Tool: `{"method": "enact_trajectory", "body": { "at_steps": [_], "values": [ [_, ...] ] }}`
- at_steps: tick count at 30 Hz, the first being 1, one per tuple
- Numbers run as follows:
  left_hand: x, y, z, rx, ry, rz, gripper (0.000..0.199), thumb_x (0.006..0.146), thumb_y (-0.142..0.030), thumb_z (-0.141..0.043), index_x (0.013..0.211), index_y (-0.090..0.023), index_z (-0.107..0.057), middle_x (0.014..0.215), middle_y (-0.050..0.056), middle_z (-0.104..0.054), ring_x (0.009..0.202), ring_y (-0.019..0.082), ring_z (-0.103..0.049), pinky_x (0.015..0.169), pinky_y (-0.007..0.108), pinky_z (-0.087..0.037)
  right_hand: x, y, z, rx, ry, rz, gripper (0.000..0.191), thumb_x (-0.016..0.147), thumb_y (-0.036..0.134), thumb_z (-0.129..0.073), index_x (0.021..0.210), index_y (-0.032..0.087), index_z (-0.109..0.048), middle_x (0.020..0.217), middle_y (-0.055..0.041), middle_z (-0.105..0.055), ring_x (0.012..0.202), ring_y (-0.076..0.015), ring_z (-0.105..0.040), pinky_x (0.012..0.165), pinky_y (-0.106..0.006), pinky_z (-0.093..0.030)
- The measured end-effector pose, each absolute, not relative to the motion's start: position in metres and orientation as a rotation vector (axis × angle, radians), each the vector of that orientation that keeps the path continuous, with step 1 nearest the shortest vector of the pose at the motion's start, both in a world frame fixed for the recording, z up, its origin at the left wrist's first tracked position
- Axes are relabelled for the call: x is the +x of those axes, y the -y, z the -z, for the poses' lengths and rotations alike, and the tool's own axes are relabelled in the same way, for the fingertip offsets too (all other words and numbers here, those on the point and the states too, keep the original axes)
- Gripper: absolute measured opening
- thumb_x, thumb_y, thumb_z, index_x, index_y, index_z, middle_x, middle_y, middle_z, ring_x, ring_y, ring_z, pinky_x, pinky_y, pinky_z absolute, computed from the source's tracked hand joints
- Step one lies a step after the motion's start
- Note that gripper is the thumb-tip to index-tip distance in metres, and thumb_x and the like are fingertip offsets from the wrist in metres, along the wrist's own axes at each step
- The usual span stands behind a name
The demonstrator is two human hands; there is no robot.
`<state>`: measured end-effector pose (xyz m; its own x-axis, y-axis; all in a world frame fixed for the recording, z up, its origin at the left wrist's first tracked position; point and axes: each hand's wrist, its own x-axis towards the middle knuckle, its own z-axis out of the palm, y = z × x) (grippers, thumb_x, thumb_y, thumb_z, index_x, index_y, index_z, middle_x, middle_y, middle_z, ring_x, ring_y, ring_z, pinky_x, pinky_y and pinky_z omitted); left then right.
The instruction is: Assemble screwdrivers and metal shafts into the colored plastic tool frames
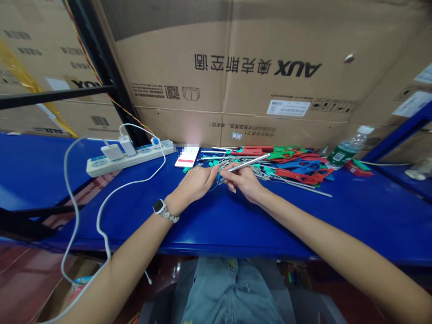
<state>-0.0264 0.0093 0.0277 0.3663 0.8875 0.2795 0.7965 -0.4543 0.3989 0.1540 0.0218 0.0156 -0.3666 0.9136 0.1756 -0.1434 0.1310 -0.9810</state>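
My right hand [245,182] is closed round a thin silver metal tube [251,162], which slants up to the right. Close beside it, my left hand [199,182] has its thumb and fingers pinched together near the tube's lower end. What sits between those left fingertips is too small to make out. Behind both hands spreads a pile of metal tubes, thin wires and plastic trigger handles like those of long lighters: a red handle [293,174], a blue handle [300,166] and a green handle [281,154] show at its right.
A white power strip [135,157] with chargers stands left on the blue shelf [216,225], its white cable [101,216] looping near my left arm. A phone-like white slab [186,156] lies behind my left hand. A bottle [351,146] stands right; large cartons [219,103] wall the back.
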Motion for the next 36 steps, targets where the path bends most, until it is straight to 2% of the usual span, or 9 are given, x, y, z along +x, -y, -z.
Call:
{"method": "enact_trajectory", "body": {
  "at_steps": [5, 8, 10, 13, 21, 23, 26, 31, 36],
  "values": [
    [-0.031, -0.015, -0.023, 2.137, -1.121, -0.792, 0.046, 0.11, -0.049, -0.027, 0.096, -0.018, -0.058, 0.076, 0.005, -0.07, 0.062, 0.015, -0.066, 0.06, 0.027, -0.051, 0.151, -0.025, -0.019, -0.8, 1.467, -1.393, 0.044, 0.069, 0.055, -0.088, 0.075, 0.023, -0.059, 0.053, 0.0076, -0.052, 0.041, -0.0078, -0.042, 0.038, -0.024, -0.032],
    [-0.031, -0.016, -0.024, 1.807, -0.991, -0.69, 0.046, 0.109, -0.053, -0.028, 0.107, -0.019, -0.058, 0.081, 0.006, -0.073, 0.051, 0.014, -0.065, 0.046, 0.024, -0.048, 0.146, -0.027, -0.018, -0.791, 1.472, -1.381, 0.046, 0.068, 0.058, -0.087, 0.074, 0.022, -0.061, 0.053, 0.008, -0.05, 0.042, -0.0068, -0.039, 0.04, -0.024, -0.03],
    [-0.033, -0.015, -0.028, 1.715, -0.981, -0.654, 0.044, 0.109, -0.053, -0.03, 0.103, -0.019, -0.058, 0.068, 0.003, -0.068, 0.037, 0.011, -0.053, 0.037, 0.023, -0.039, 0.142, -0.03, -0.016, -0.794, 1.476, -1.341, 0.047, 0.068, 0.06, -0.087, 0.073, 0.021, -0.061, 0.054, 0.0073, -0.051, 0.045, -0.0066, -0.037, 0.042, -0.023, -0.03],
    [-0.039, -0.013, -0.035, 1.69, -0.96, -0.663, 0.044, 0.11, -0.05, -0.033, 0.088, -0.02, -0.055, 0.059, 0.0, -0.063, 0.031, 0.008, -0.045, 0.033, 0.02, -0.033, 0.138, -0.036, -0.016, -0.791, 1.554, -1.224, 0.044, 0.073, 0.06, -0.083, 0.071, 0.021, -0.062, 0.059, 0.0037, -0.055, 0.051, -0.009, -0.041, 0.047, -0.024, -0.032],
    [-0.053, -0.021, -0.033, 1.672, -0.976, -0.655, 0.036, 0.106, -0.051, -0.047, 0.088, -0.022, -0.056, 0.07, 0.003, -0.071, 0.041, 0.01, -0.059, 0.041, 0.023, -0.047, 0.14, -0.035, -0.003, -0.791, 1.769, -1.118, 0.008, 0.082, 0.026, -0.063, 0.089, 0.023, -0.063, 0.089, -0.0017, -0.055, 0.071, -0.0158, -0.054, 0.058, -0.03, -0.046],
    [-0.055, -0.022, -0.033, 1.688, -0.966, -0.679, 0.034, 0.107, -0.049, -0.046, 0.09, -0.022, -0.056, 0.073, 0.003, -0.072, 0.043, 0.01, -0.06, 0.041, 0.023, -0.048, 0.136, -0.034, 0.005, -0.822, 1.817, -0.967, 0.022, 0.078, 0.016, -0.059, 0.099, 0.024, -0.058, 0.092, -0.0017, -0.056, 0.08, -0.0179, -0.056, 0.066, -0.032, -0.05],
    [-0.059, -0.023, -0.034, 1.689, -0.979, -0.763, 0.032, 0.108, -0.047, -0.045, 0.09, -0.022, -0.053, 0.074, 0.002, -0.071, 0.042, 0.01, -0.06, 0.039, 0.022, -0.047, 0.132, -0.037, 0.012, -0.971, 1.858, -0.744, 0.035, 0.079, 0.012, -0.056, 0.112, 0.023, -0.052, 0.102, -0.0038, -0.057, 0.086, -0.0188, -0.057, 0.078, -0.037, -0.053],
    [-0.063, -0.025, -0.032, 1.745, -0.984, -0.807, 0.033, 0.108, -0.048, -0.046, 0.091, -0.02, -0.053, 0.073, 0.001, -0.07, 0.041, 0.009, -0.06, 0.038, 0.02, -0.047, 0.136, -0.045, 0.003, -1.255, 2.238, -0.169, 0.013, 0.086, 0.023, -0.066, 0.099, 0.02, -0.065, 0.11, -0.0111, -0.061, 0.112, -0.0307, -0.055, 0.103, -0.052, -0.045],
    [-0.059, -0.025, -0.03, 1.742, -0.992, -0.799, 0.03, 0.108, -0.045, -0.046, 0.099, -0.019, -0.057, 0.071, 0.001, -0.07, 0.039, 0.01, -0.059, 0.037, 0.02, -0.046, 0.125, -0.047, -0.011, -1.317, 2.439, 0.067, 0.013, 0.09, 0.031, -0.071, 0.086, 0.018, -0.073, 0.111, -0.016, -0.066, 0.113, -0.0354, -0.056, 0.101, -0.053, -0.044]
  ]
}}
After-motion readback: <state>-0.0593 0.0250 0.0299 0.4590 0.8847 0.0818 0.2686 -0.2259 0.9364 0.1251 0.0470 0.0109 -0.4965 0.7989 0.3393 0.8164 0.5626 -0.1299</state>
